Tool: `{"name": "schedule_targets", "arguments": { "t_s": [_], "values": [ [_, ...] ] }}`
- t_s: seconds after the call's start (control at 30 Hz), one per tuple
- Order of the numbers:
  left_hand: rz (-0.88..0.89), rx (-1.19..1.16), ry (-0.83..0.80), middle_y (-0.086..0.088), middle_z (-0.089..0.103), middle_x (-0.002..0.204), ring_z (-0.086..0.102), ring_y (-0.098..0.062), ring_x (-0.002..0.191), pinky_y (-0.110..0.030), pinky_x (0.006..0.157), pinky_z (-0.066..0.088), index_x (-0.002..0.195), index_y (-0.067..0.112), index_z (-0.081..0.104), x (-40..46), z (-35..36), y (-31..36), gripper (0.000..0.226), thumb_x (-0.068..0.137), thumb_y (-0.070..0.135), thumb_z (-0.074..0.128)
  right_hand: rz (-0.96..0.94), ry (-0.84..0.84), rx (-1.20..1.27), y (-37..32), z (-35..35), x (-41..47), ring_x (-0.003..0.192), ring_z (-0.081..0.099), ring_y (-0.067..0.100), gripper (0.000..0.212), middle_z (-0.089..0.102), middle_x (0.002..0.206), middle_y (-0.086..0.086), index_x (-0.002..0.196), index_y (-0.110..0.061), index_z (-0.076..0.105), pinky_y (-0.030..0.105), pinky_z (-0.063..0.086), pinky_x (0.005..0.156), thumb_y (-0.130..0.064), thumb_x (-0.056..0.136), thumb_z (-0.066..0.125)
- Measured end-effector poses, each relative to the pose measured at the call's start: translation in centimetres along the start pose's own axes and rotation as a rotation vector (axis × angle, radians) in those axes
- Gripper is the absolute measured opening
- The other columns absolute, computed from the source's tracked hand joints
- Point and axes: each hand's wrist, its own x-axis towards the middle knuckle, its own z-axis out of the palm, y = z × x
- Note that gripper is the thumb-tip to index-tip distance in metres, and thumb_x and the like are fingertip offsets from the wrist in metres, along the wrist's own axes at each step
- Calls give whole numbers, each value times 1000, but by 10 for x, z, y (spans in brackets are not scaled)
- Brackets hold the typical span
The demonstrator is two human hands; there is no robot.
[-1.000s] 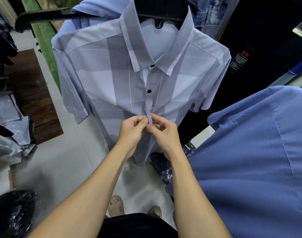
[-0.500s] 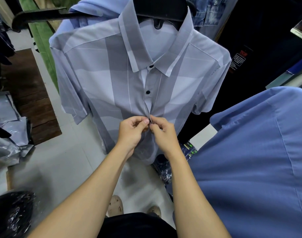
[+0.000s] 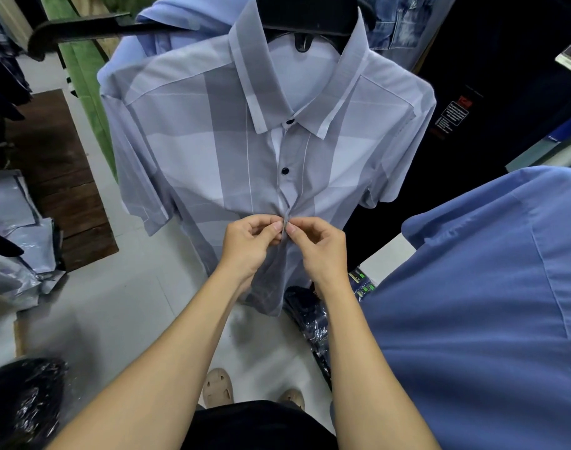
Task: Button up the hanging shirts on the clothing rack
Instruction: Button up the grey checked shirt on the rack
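Observation:
A grey and white checked short-sleeved shirt (image 3: 193,151) hangs on a black hanger (image 3: 313,24) in front of me. Two dark buttons are fastened, one at the collar (image 3: 290,122) and one below it (image 3: 285,171). My left hand (image 3: 250,243) and my right hand (image 3: 319,246) meet at the front placket about halfway down. Each pinches one edge of the shirt's placket between thumb and fingers. The fabric puckers where they meet, and the button there is hidden by my fingers.
A blue shirt (image 3: 479,303) hangs close at my right. Another light blue shirt (image 3: 167,24) hangs behind the checked one on a black rack arm (image 3: 82,29). Plastic-wrapped garments (image 3: 313,323) lie on the floor below, and grey bags (image 3: 14,228) at left.
Both hands stay pinched together on the placket and have shifted slightly up and to the right. The fabric is more gathered between them.

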Motion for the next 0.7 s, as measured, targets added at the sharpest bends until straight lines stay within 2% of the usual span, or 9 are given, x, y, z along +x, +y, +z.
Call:
{"name": "schedule_targets", "arguments": {
  "t_s": [0.1, 0.2, 0.33, 0.53, 0.6, 0.7],
  "values": [
    [-13, 23, 7, -8, 73, 80, 67, -12, 74, -24, 76, 56, 89, 11, 73, 1, 1, -2, 12, 91, 3, 65, 6, 13, -5, 2, 2, -1, 85, 71, 13, 11, 77, 88, 4, 97, -5, 76, 23, 56, 81, -7, 87, 73],
    [-73, -43, 30, -13, 72, 81, 66, -20, 77, -32, 82, 57, 83, 8, 73, 0, 4, 1, 15, 92, 3, 62, 15, 18, -8, 4, 4, -3, 81, 69, 5, 10, 76, 88, 1, 97, -8, 76, 20, 53, 77, -8, 87, 74],
    [-60, -17, 41, -10, 73, 75, 69, -19, 74, -30, 77, 58, 80, 8, 74, -2, 8, 4, 10, 89, 11, 70, 15, 57, -40, 7, 6, -5, 82, 71, 9, 7, 76, 85, 0, 92, -9, 76, 27, 57, 79, -9, 85, 76],
    [-42, -20, 68, -14, 73, 81, 72, -28, 81, -42, 84, 60, 81, 9, 73, -4, 10, 3, 6, 87, 7, 72, -11, 61, -130, 6, 4, -7, 83, 72, 10, 7, 76, 85, -3, 92, -12, 77, 31, 58, 80, -15, 85, 76],
    [-12, 37, 100, -12, 74, 78, 73, -31, 81, -43, 82, 60, 79, 13, 73, -3, 11, 1, 9, 87, 8, 72, -18, 55, -149, 5, 4, -6, 83, 71, 10, 7, 76, 85, -3, 92, -11, 76, 30, 58, 79, -15, 86, 76],
    [14, 85, 114, -9, 73, 72, 70, -22, 70, -36, 77, 60, 77, 14, 71, 0, 10, 2, 13, 88, 7, 71, -5, 19, -133, 4, 0, -4, 84, 72, 11, 9, 76, 85, -2, 93, -11, 77, 30, 58, 81, -16, 85, 77]
  ]
}}
